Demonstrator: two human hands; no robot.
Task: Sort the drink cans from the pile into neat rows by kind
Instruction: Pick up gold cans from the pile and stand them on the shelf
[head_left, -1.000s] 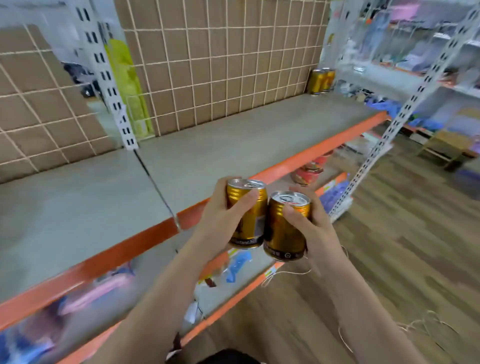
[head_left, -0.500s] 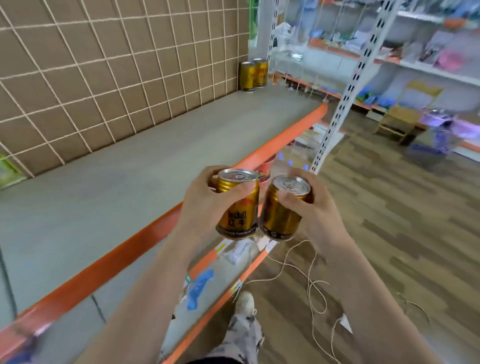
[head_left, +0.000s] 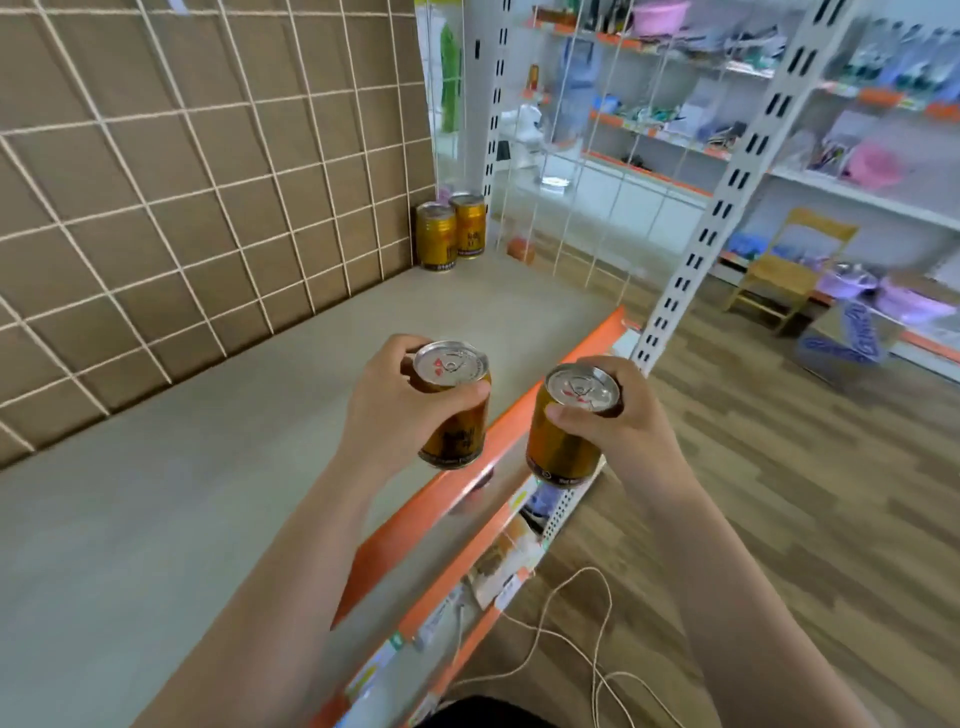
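Observation:
My left hand (head_left: 387, 410) grips a gold drink can (head_left: 453, 410) upright over the front edge of the grey shelf (head_left: 218, 467). My right hand (head_left: 621, 421) holds a second gold can (head_left: 563, 431) just off the shelf, above its orange front rail (head_left: 457, 488). The two held cans are a small gap apart. Two more gold cans, one (head_left: 435, 236) beside the other (head_left: 469, 226), stand together in the far right corner of the shelf against the mesh-backed wall.
A white slotted upright (head_left: 691, 244) stands at the shelf's right end. Lower orange-edged shelves (head_left: 441, 613) hold packets. A white cord (head_left: 561, 639) lies on the wood floor. A wooden chair (head_left: 784, 265) and stocked racks stand beyond.
The view has swung right along the shelf toward the far corner cans. My hands have carried both cans that way, and the cans have drawn slightly apart.

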